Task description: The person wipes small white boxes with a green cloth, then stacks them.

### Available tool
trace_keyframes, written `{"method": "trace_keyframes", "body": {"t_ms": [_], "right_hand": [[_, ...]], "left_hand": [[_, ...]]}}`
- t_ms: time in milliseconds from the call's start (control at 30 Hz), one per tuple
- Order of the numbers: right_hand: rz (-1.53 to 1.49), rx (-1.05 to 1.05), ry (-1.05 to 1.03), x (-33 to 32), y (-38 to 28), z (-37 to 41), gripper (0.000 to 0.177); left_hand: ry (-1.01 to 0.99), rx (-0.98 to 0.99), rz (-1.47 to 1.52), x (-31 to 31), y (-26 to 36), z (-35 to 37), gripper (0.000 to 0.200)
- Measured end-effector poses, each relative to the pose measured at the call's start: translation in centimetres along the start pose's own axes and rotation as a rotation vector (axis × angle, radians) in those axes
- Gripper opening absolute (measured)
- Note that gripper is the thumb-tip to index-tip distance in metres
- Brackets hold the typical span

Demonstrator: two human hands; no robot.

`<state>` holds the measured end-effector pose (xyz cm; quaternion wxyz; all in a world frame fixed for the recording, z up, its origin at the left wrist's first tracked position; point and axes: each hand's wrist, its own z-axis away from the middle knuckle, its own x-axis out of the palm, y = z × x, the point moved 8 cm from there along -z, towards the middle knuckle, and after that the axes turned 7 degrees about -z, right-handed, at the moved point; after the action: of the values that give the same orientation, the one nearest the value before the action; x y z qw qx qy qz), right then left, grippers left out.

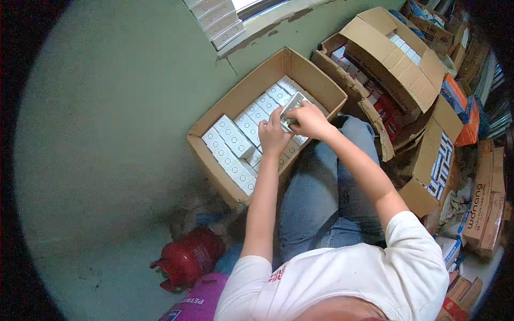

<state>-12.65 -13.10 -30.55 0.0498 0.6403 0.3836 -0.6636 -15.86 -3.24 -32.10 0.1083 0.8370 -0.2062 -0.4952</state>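
While the left hand [274,134] steadies the near-left side of a small open box [294,101], the right hand [309,120] bends over its other side, and the fingers of both are closed on it. That box is right of centre in the upper half of the frame, tilted above the big cardboard carton [316,80]; its inside looks shiny, though whether the right fingers also pinch something within cannot be told. The two-sided grip probably keeps the light walls from twisting as the fingers work at the opening. Beneath, white boxes with circle marks [214,144] are packed in rows with their printed faces up, presumably to save room and make them easy to count. One raised white box [233,136] sits on top of the others, perhaps so that it can be picked up easily. The carton lies just beyond the jeans-clad legs [310,198], seemingly to spare the arms a long stretch. More white boxes are stacked by the window [214,21] at the top, and a red gas cylinder [193,257] is at the lower left, apart from the hands.
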Motion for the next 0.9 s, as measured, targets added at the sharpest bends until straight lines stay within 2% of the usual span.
{"method": "trace_keyframes", "body": {"t_ms": [167, 267, 333, 367, 400, 467, 533, 567, 600, 667, 700, 767, 800, 867, 900], "right_hand": [[0.211, 0.067, 0.255, -1.8, -0.4, 0.4, 0.011], [0.261, 0.107, 0.145, -0.7, 0.5, 0.5, 0.016], [0.046, -0.007, 0.171, -0.7, 0.5, 1.0, 0.019], [-0.059, -0.064, 0.183, -0.8, 0.6, 1.2, 0.021], [-0.164, -0.018, -0.025, -1.0, 0.6, 1.2, 0.028], [-0.376, -0.068, 0.031, -0.6, 1.5, 1.8, 0.033], [-0.626, 0.108, 0.193, 0.1, 4.1, 2.5, 0.036], [-0.959, 0.169, 0.206, 0.5, 5.3, 2.7, 0.035], [-1.042, 0.204, 0.392, 0.7, 7.1, 3.0, 0.032], [-1.199, 0.333, 0.606, -0.9, 8.9, 4.3, 0.028], [-1.498, 0.4, 0.624, -0.6, 9.6, 4.8, 0.026], [-1.999, 0.53, 0.62, 2.1, 12.1, 5.2, 0.027], [-2.126, 0.588, 0.481, 2.0, 11.8, 5.4, 0.034], [-2.25, 0.51, 0.472, 0.7, 11.2, 5.7, 0.038], [-2.232, 0.538, 0.426, 1.1, 11.2, 5.7, 0.038]], "left_hand": [[0.001, 0.016, -0.035, 0.6, 0.3, 0.4, 0.081], [-0.072, -0.065, 0.008, 1.0, 0.1, 0.8, 0.086], [-0.015, -0.094, 0.023, 0.9, -0.4, 0.8, 0.084], [-0.061, -0.134, 0.015, 1.1, -0.9, 1.0, 0.083], [-0.104, -0.174, 0.01, 1.1, -1.0, 1.1, 0.081], [-0.146, -0.23, 0.059, 1.1, -0.9, 0.8, 0.079], [-0.154, -0.263, 0.157, 0.6, -0.6, 0.5, 0.077], [-0.117, -0.256, 0.245, 1.3, -1.4, 0.3, 0.074], [-0.064, -0.298, 0.262, 0.9, -1.9, 0.0, 0.074], [0.043, -0.383, 0.298, -0.1, -2.7, -0.6, 0.074], [0.042, -0.397, 0.266, -0.7, -3.1, -1.3, 0.075], [0.123, -0.362, 0.372, -4.2, -1.8, -3.8, 0.075], [0.161, -0.346, 0.425, -6.1, -1.2, -5.3, 0.075], [0.213, -0.158, 0.391, -9.9, -0.3, -9.2, 0.076], [0.258, -0.107, 0.318, -12.9, 0.9, -11.1, 0.077]]}}
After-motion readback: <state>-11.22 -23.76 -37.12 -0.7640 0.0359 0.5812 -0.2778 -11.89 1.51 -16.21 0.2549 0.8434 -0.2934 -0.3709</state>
